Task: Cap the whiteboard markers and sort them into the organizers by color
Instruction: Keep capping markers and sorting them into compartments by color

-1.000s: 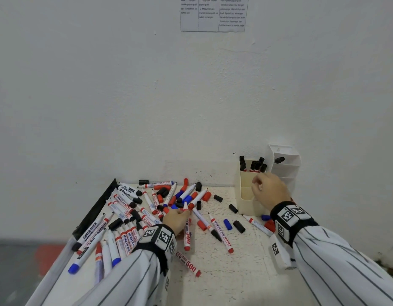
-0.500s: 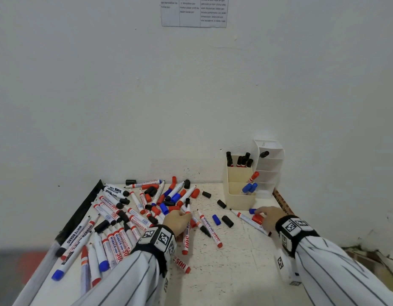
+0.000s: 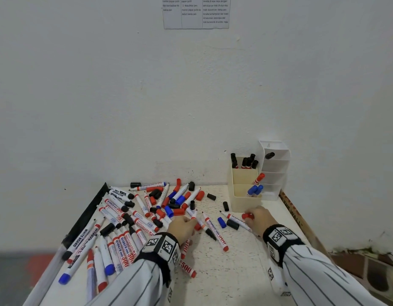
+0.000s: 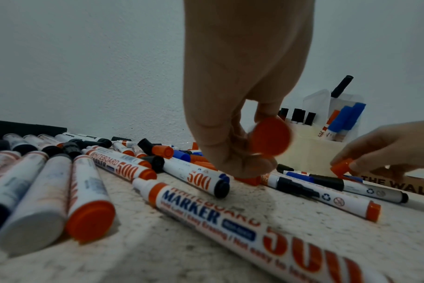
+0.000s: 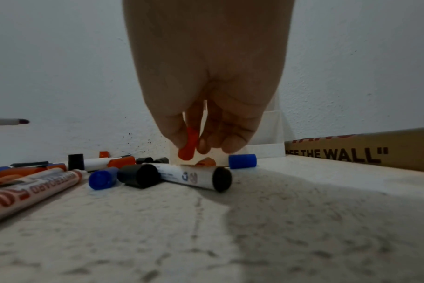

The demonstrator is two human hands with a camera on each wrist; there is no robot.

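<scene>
**Markers all over the table, both hands down in the pile**

The left hand (image 3: 182, 229) grips a red-ended marker (image 3: 194, 217) at the edge of the big heap of markers (image 3: 133, 219). The right hand (image 3: 258, 219) pinches a red cap (image 3: 247, 216) just in front of the cream organizer (image 3: 244, 193), which holds black-capped markers (image 3: 246, 161) at the back and blue-capped ones (image 3: 255, 189) in front. A white organizer (image 3: 275, 171) sits beside it.

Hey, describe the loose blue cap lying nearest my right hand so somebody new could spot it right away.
Start at the cream organizer by the wall. In front of it, left of the right hand, the blue cap lies beside a black cap. It is the only blue piece there.
</scene>
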